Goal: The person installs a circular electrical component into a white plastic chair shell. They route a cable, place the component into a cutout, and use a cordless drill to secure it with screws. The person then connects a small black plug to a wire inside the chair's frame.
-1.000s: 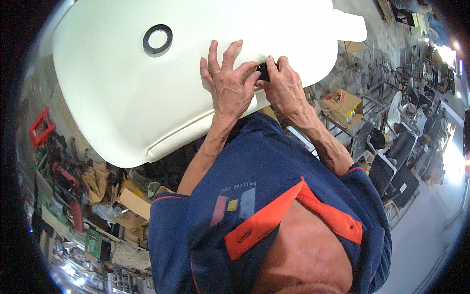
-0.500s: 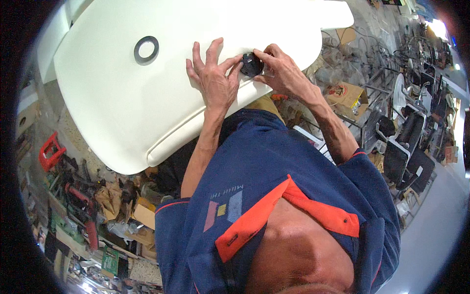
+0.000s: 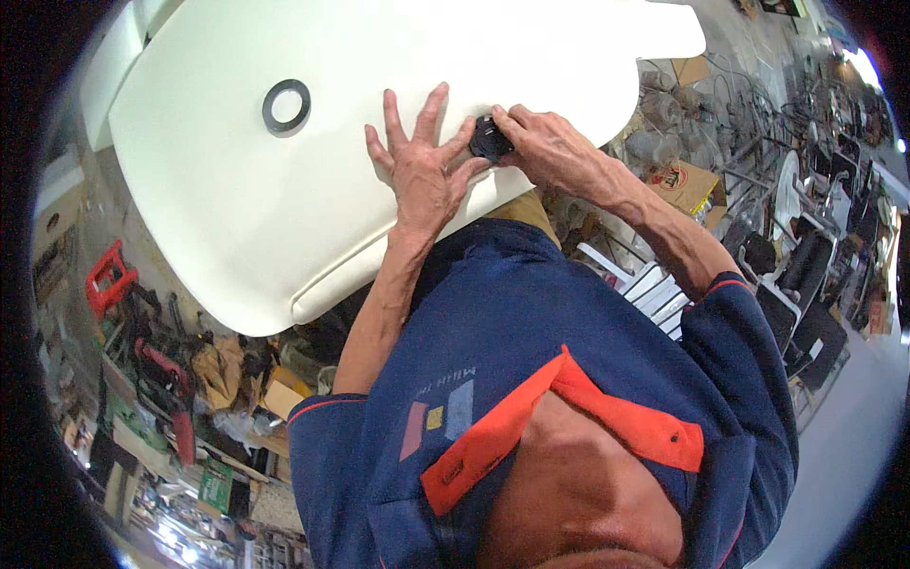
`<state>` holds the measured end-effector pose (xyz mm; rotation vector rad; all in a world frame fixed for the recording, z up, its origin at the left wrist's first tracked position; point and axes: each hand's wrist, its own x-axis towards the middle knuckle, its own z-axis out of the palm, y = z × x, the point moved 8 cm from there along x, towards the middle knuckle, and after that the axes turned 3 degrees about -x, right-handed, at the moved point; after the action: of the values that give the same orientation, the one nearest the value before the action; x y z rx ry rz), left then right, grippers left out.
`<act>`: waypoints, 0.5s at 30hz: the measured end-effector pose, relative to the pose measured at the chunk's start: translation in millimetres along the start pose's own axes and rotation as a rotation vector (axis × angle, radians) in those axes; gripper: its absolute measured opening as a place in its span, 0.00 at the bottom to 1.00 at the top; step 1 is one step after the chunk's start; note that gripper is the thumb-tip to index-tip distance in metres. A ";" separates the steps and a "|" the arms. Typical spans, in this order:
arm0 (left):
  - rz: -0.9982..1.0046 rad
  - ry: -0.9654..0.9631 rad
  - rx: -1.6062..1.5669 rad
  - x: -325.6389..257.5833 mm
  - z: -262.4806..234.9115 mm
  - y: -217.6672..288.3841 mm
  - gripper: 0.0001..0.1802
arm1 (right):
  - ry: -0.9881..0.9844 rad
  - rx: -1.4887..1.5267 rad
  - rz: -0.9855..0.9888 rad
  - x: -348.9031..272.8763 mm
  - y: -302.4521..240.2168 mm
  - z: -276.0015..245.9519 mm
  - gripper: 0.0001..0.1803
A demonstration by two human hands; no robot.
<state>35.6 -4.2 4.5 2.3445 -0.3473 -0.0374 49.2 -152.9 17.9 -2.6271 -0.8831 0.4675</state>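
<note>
A broad cream-white moulded panel (image 3: pixel 204 204) spreads out in front of me. Against its near edge, right of centre, sits a small round black plastic part (image 3: pixel 490 139). My right hand (image 3: pixel 561 152) grips that part from the right, thumb and fingers bent at its rim. To its left, my left hand (image 3: pixel 424 175) rests on the panel with fingers spread. Its index fingertip and thumb lie at the black part's left edge. Farther left on the panel lies a flat dark ring (image 3: pixel 272 117). The underside of the black part is hidden.
At right are a cardboard box (image 3: pixel 684 190), metal frames and black chair-like pieces (image 3: pixel 817 341). A red plastic stool (image 3: pixel 112 279) and cluttered tools stand at lower left. White slats (image 3: pixel 654 292) show beside my right arm.
My right hand has closed in around the black part, its wrist turned flatter. The left hand's fingers have spread wider. The whole view has shifted slightly.
</note>
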 end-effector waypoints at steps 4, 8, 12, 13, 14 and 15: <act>0.018 -0.032 0.041 0.5 1.8 1.0 0.28 | -0.008 0.056 0.073 -2.2 -2.8 4.5 0.34; 0.042 -0.001 0.025 -0.8 1.6 1.4 0.28 | -0.076 0.034 0.097 7.4 -3.0 -5.0 0.32; 0.040 0.011 -0.040 -1.9 0.2 0.9 0.27 | 0.471 0.066 0.018 41.7 15.0 -54.4 0.14; 0.040 0.015 -0.018 -1.5 -0.4 0.7 0.27 | 0.574 0.024 0.061 50.7 16.5 -51.4 0.14; 0.040 0.011 -0.007 -1.6 -0.6 1.3 0.26 | 0.680 -0.018 0.118 57.7 16.9 -45.5 0.14; 0.030 0.006 -0.002 -1.4 -0.9 0.8 0.26 | 0.724 -0.044 0.220 62.0 21.7 -37.7 0.14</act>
<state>34.2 -3.8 5.6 2.3362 -0.3795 -0.0167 122.4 -138.1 30.3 -2.6240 -0.3705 -0.4486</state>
